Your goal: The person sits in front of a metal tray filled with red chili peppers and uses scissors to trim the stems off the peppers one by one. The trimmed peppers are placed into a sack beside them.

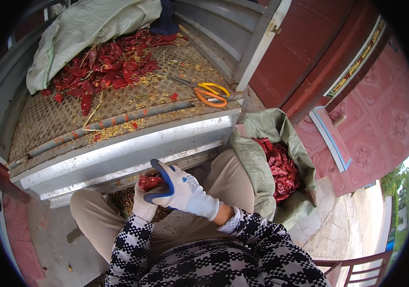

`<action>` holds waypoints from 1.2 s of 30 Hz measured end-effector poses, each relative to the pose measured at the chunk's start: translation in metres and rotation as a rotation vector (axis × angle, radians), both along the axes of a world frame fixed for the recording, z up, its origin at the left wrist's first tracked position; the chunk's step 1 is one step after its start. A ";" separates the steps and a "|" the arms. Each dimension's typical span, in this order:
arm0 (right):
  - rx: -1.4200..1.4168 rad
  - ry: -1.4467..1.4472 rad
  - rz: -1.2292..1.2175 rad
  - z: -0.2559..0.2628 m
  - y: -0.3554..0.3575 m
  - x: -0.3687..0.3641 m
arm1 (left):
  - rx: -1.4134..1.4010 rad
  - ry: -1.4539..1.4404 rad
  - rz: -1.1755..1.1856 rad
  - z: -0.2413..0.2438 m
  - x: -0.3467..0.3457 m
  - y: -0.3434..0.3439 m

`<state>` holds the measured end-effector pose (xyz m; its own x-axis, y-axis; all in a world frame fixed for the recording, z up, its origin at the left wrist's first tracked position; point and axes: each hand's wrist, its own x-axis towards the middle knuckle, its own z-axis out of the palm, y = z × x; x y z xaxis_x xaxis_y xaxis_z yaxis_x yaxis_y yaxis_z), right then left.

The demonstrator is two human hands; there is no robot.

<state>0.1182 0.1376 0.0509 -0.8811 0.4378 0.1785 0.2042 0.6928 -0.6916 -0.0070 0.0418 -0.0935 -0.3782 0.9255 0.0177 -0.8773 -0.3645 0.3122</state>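
My left hand point(144, 206), in a white knit glove, is closed around a dried red chili pepper point(150, 182) above my lap. My right hand point(181, 188) wears a white glove with blue-coated fingers. Its thumb and fingers are spread apart beside the pepper, overlapping the left hand and hiding part of it. Whether the right hand touches the pepper is hard to tell. A pile of dried red chilies point(107, 66) lies ahead on a rusty tread-plate truck bed point(179, 64). To my right stands a green woven sack point(253, 175) holding more red chilies point(279, 172).
Scissors point(211, 94) with orange and yellow handles lie near the bed's edge. A grey metal rod point(139, 114) runs along that edge among scattered yellow seeds. A pale woven sack point(93, 27) partly covers the pile. The open side panel point(258, 43) rises at right; a chair point(355, 267) stands behind.
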 end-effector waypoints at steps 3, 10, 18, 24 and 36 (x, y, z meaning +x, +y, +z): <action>0.021 -0.049 -0.095 -0.011 -0.004 -0.005 | -0.055 -0.163 -0.004 0.010 0.006 0.003; 0.246 0.090 -0.137 -0.020 0.012 0.013 | -0.157 -0.056 -0.147 0.024 0.025 0.016; 0.130 0.443 -0.351 0.061 0.064 0.110 | 0.014 0.446 -0.195 0.078 0.046 0.016; 0.583 -0.235 -0.927 0.068 0.155 0.256 | -0.087 0.359 -0.212 0.077 0.036 0.005; 0.495 0.132 -0.173 0.099 0.153 -0.023 | -0.272 0.370 -0.229 0.072 0.017 -0.006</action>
